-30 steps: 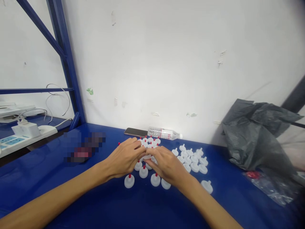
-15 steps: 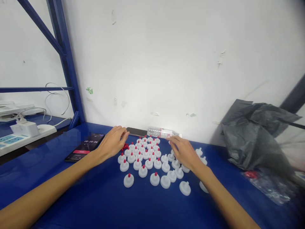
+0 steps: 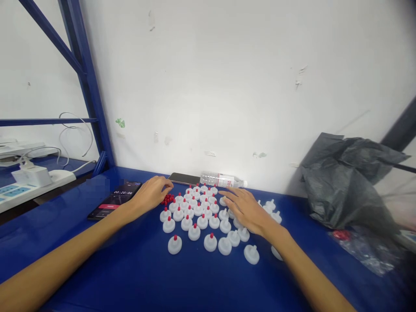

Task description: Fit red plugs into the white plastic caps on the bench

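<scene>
On the blue table lie many white round caps with a thin spout, several of them topped by small red tips [image 3: 194, 225]. My left hand [image 3: 151, 192] is at the pile of small loose red tips [image 3: 168, 199], its thumb and bent fingers slightly apart and nothing visible in them. My right hand [image 3: 245, 208] hovers over the white caps without red tips [image 3: 251, 254], fingers and thumb apart. Close to its fingertips stands a white cap [image 3: 222, 200], partly covered by the hand. Other plain caps beneath this hand are hidden.
A phone with a running-time display [image 3: 113, 200] lies left of my left arm. Along the wall rest a dark phone [image 3: 184, 178] and a clear plastic bottle [image 3: 223, 179]. A grey plastic bag [image 3: 344, 177] and clear packaging [image 3: 367, 255] are on the right; a power strip [image 3: 39, 187] is far left.
My hands have parted from the middle, where they met over the caps. The left went to the red tips, the right to the plain caps. Another plain cap now shows at the front right.
</scene>
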The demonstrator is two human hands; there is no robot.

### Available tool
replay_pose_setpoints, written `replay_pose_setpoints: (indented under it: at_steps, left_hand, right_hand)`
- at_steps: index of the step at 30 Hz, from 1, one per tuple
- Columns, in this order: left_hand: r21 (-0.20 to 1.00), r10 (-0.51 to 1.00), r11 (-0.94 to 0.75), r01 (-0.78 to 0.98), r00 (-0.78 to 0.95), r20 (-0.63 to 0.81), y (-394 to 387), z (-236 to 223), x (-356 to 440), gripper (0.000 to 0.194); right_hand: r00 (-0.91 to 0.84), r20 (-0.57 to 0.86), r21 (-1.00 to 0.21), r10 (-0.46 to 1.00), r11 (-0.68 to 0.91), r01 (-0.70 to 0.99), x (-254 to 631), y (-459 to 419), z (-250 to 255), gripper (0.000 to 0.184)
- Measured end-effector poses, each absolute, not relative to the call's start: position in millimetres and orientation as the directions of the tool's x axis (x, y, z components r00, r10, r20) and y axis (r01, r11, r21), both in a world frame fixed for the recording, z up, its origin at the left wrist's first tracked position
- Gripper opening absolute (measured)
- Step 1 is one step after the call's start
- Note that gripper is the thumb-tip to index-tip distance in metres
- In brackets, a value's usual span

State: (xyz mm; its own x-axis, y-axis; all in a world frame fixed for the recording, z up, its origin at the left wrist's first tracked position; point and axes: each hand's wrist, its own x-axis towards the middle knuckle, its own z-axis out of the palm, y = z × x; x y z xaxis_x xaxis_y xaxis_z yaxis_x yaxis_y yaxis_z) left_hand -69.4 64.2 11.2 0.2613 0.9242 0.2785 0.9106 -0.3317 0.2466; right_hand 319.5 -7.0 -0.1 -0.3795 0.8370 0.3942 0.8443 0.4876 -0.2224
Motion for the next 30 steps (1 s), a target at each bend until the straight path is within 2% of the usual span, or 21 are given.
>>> replay_pose_setpoints:
  at_steps: [5,12,15,20,24,30]
  left_hand:
    - [0.229,0.927,-0.323,0.919,0.258,0.271,65.8,10.6,-71.5,0.030]
    - [0.203,0.943,-0.275,0.940,0.222,0.248,62.6,13.1,-72.4,0.033]
    - [0.201,0.944,-0.269,0.942,0.217,0.248,60.4,15.0,-71.2,0.032]
    - [0.216,0.942,-0.283,0.934,0.228,0.247,57.3,18.3,-67.8,0.028]
    - [0.235,0.943,-0.298,0.925,0.247,0.224,56.0,19.4,-65.6,0.031]
    - [0.234,0.948,-0.283,0.930,0.234,0.215,56.2,18.4,-63.9,0.028]
  right_hand:
    - [-0.301,0.415,-0.288,0.859,0.437,0.852,319.6,-15.8,5.7,0.068]
    - [-0.287,0.408,-0.327,0.867,0.433,0.840,326.8,-17.1,8.9,0.075]
    - [-0.295,0.412,-0.324,0.862,0.441,0.837,322.8,-19.1,8.7,0.070]
    - [-0.358,0.564,-0.296,0.744,0.587,0.754,306.4,-23.5,7.9,0.054]
    - [-0.469,0.624,-0.185,0.625,0.701,0.688,294.4,-25.5,5.9,0.038]
    - [-0.531,0.627,-0.081,0.571,0.725,0.684,289.6,-28.1,4.4,0.031]
